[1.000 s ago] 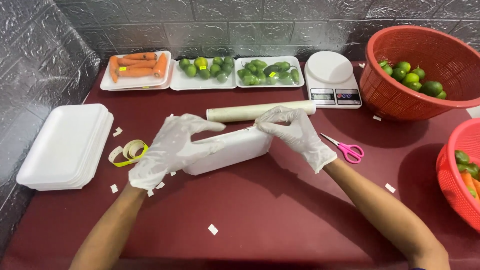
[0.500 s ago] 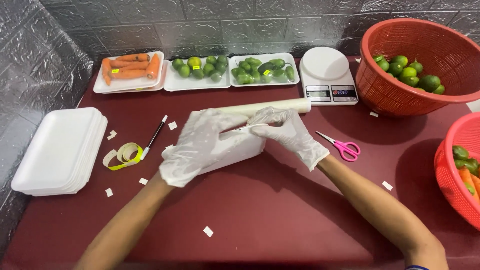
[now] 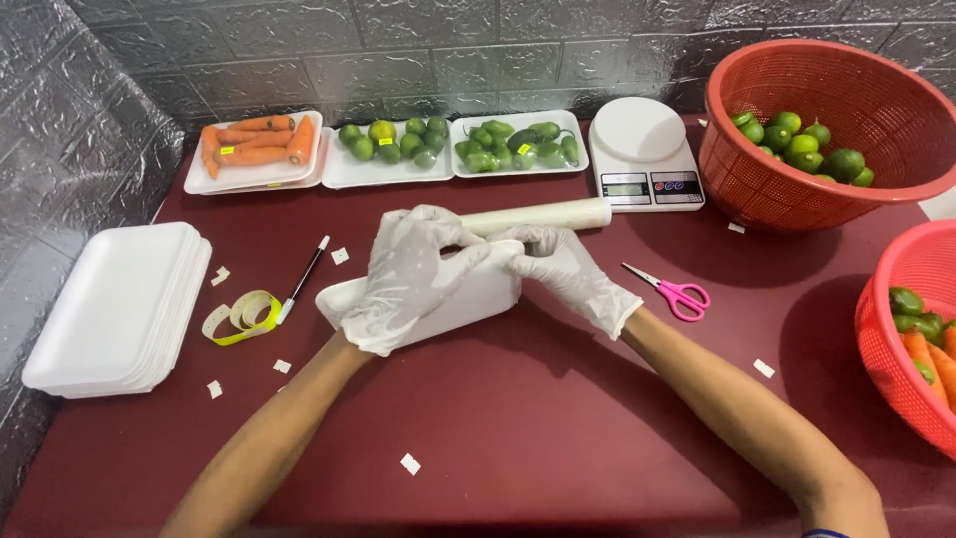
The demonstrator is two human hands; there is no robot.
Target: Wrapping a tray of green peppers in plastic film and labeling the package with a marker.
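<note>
- I see my left hand (image 3: 410, 279), in a thin white glove, laid over the top of a white foam tray (image 3: 423, 297) at the middle of the dark red table (image 3: 518, 428); the fingers are curled down over the tray's far edge, closed on it loosely rather than clenched.
- My right hand (image 3: 565, 271), gloved the same, meets the left at the tray's right end; its fingers are bent and pinched against the tray's far right corner, close to the left fingertips. I cannot tell whether film is caught between them.
- Both forearms come in from the near edge and angle towards each other, the left from near left, the right from near right, wrists low over the table.
- The tray lies flat, slightly skewed, its left end showing beyond my left hand.
- A roll of cling film (image 3: 543, 215) lies just beyond the hands, its right end sticking out towards the kitchen scale (image 3: 642, 149).
- To the left: a stack of empty foam trays (image 3: 115, 304), a coil of yellow tape (image 3: 241, 317) and a pen (image 3: 304, 279) beside it.
- To the right of my right hand lie pink scissors (image 3: 675, 292), well clear of it.
- Along the far wall stand a tray of carrots (image 3: 254, 149), a tray of limes (image 3: 390, 149) and a tray of green peppers (image 3: 516, 144).
- At far right a red basket (image 3: 876, 90) holds limes; a second red basket (image 3: 896, 339) at the right edge holds carrots and green vegetables.
- Small white paper scraps (image 3: 409, 463) are scattered over the table.
</note>
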